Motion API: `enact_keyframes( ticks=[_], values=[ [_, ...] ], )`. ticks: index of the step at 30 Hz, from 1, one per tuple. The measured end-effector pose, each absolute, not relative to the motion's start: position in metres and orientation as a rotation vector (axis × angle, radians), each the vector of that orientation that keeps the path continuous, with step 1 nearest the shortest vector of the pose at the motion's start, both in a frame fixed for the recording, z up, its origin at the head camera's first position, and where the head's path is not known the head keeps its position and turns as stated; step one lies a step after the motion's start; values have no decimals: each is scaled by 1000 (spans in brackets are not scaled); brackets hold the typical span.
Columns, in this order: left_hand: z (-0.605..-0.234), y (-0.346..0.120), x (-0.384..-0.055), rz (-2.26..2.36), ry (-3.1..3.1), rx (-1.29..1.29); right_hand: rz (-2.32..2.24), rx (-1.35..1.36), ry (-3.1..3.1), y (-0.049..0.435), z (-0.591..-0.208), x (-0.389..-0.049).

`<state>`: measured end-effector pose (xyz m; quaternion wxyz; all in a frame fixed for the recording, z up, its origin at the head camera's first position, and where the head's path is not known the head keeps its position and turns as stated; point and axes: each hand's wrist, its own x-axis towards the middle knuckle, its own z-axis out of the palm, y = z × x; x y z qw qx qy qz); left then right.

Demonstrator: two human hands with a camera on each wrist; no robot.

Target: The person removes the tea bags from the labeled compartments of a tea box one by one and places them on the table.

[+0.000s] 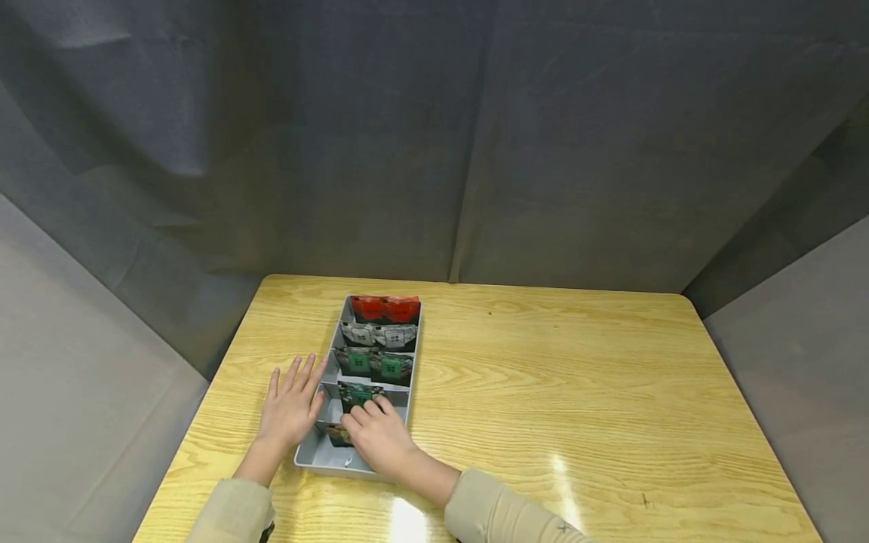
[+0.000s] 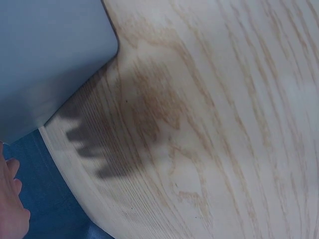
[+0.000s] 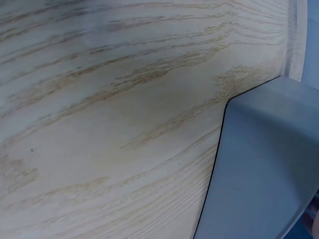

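Observation:
A long grey divided tray (image 1: 319, 455) lies on the table with small packets standing in its compartments. My right hand (image 1: 382, 437) reaches over the tray's near part, with curled fingers at the dark green packet (image 1: 358, 392), which it appears to pinch; the fingertips are partly hidden. Nearer me, a dark packet with a brownish print (image 1: 338, 435) is partly covered by that hand. My left hand (image 1: 288, 407) is spread flat along the tray's left side, its thumb by the rim. In the left wrist view, only some fingers (image 2: 12, 199) show at the left edge.
Further back in the tray stand two green-labelled packets (image 1: 391, 367), two silver-grey packets (image 1: 395, 337) and two red packets (image 1: 402, 309). The wooden table (image 1: 577, 392) extends to the right. A dark grey curtain (image 1: 380, 151) hangs behind it.

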<state>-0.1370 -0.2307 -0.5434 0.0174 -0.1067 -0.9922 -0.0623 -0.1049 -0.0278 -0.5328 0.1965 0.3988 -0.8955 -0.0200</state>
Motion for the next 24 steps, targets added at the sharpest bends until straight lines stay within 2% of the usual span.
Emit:
enact_keyframes(
  ticks=[24],
  values=[
    [-544, -231, -137, -201, -3095, -325, 80, 1086, -2490, -20, -528, -106]
  ],
)
